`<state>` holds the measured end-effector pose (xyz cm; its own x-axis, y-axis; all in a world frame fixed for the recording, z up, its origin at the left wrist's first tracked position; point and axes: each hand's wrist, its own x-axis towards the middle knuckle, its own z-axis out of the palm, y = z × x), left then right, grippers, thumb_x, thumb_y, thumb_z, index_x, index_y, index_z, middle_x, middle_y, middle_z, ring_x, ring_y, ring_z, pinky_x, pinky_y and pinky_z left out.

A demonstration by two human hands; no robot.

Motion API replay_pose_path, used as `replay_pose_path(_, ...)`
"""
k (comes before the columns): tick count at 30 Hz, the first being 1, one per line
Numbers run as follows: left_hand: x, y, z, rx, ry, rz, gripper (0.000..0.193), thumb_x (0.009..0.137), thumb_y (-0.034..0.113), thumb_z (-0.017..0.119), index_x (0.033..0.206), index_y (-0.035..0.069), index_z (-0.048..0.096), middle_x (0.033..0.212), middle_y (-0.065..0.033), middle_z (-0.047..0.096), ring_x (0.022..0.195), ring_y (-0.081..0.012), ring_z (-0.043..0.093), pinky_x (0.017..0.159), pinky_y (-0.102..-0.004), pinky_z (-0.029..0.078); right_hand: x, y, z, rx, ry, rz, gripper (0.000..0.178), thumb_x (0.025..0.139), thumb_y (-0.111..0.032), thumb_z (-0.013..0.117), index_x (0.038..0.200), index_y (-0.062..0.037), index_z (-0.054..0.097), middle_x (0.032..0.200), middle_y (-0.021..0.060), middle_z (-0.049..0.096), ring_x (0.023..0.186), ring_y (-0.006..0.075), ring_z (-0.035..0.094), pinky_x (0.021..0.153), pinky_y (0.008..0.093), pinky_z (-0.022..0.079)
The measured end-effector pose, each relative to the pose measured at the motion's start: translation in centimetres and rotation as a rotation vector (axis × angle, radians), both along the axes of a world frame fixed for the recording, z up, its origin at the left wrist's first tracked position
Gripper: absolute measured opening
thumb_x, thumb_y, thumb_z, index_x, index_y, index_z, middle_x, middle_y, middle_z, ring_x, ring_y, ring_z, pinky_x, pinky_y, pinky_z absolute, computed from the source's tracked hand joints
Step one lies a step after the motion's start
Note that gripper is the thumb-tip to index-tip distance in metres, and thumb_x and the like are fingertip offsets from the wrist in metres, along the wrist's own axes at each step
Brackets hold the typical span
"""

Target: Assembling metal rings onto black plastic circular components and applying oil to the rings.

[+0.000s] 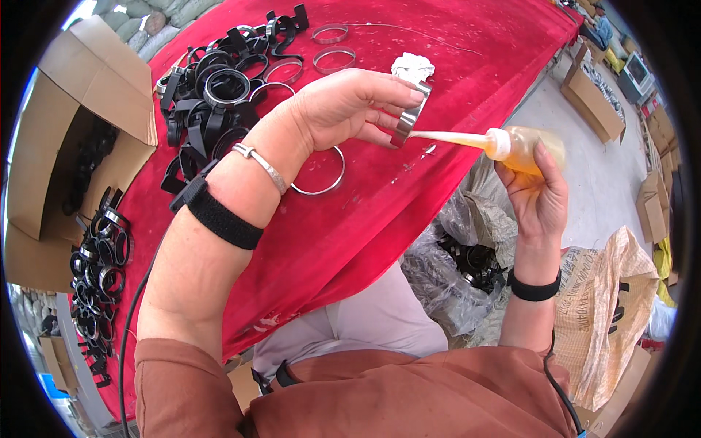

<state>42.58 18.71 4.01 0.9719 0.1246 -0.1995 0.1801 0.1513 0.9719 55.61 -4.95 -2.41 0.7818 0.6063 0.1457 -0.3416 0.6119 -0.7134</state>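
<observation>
Over the red cloth, my left hand (358, 106) holds a silver metal ring (413, 115) upright by its edge, thumb on top and fingers behind and below. My right hand (537, 190) grips a clear squeeze bottle (539, 150) with amber liquid, tilted onto its side. Its long pale nozzle (453, 137) points left, and the tip meets or nearly meets the ring's lower edge. Just beyond the ring lies a crumpled white wad (413, 67). Below my left wrist a thin metal hoop (321, 171) rests on the cloth, partly hidden by my arm.
Many black-and-silver ring parts (226, 87) are heaped at the left on the red-covered table (350, 226). Two loose metal rings (334, 60) lie farther back. An open cardboard box (95, 80) stands left. At right are a woven sack (602, 314) and plastic bags (453, 285) holding black parts.
</observation>
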Motion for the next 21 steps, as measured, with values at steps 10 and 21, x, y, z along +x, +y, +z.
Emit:
replay_pose_path(10,1.0,-0.2,-0.5,0.509,0.156,0.071,0.061,0.072,0.017,0.073,0.122,-0.009,0.05,0.087,-0.0106,0.065,0.075,-0.0141,0.062,0.067,-0.0244,0.047,2.0,-0.9,-2.5,0.155,0.387,-0.043,0.031,0.086,-0.01,0.062,0.111,0.0028,0.048,0.111,0.0193,0.056,0.106,0.0329,0.057,0.086,0.046,0.053)
replay_pose_path(21,4.9,0.1,0.0,1.287,0.223,0.283,0.053,0.075,0.037,0.066,0.107,-0.005,0.063,0.102,-0.0227,0.064,0.097,-0.0327,0.062,0.086,-0.0364,0.048,5.1,-2.9,-3.9,0.441,0.53,-0.137,0.028,0.087,-0.011,0.061,0.108,0.0047,0.051,0.11,0.0188,0.059,0.103,0.0322,0.059,0.086,0.0454,0.053)
